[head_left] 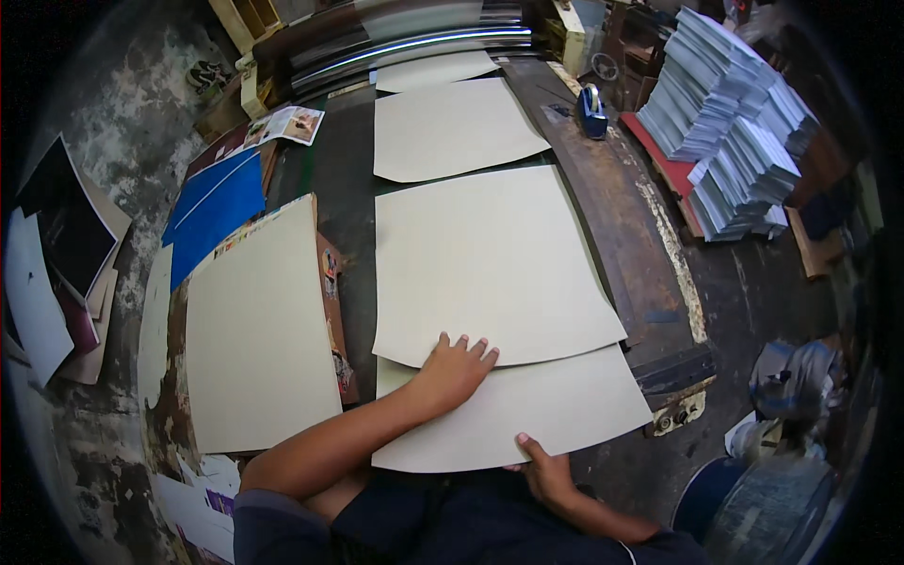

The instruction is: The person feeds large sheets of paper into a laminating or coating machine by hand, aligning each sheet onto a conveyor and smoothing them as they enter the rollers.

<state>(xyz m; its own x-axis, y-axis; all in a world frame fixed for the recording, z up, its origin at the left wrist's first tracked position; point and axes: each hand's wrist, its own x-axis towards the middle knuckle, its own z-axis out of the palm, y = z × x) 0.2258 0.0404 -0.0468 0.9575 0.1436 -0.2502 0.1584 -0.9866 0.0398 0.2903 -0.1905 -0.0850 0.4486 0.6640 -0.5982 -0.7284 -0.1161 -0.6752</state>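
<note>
We see four cream sheets laid in a row on the dark counter (603, 217), running away from us toward the rollers (414, 42) at the far end. Our left hand (454, 369) lies flat and open, fingers spread, on the nearest sheet (556, 405), its fingertips just reaching the near edge of the second sheet (485, 264), which overlaps the nearest one. Our right hand (546, 471) pinches the near edge of that same nearest sheet, thumb on top and the fingers hidden under the paper.

Beyond the left hand lies the third sheet (447, 127), and past it the fourth sheet (433, 71), partly under the rollers.

To the left of our left hand rests one stack of cream sheets (259, 330), with printed edges showing along its right side. Further left and beyond lie two blue sheets (217, 207) and one open magazine (287, 124). On the floor, far to the left, several dark and white sheets (52, 264) lie in a loose heap.

To the right of the hands, well apart, one blue tape dispenser (592, 108) sits on the counter. Beyond it stand tall piles of printed paper (730, 122); we cannot count them exactly.
</note>
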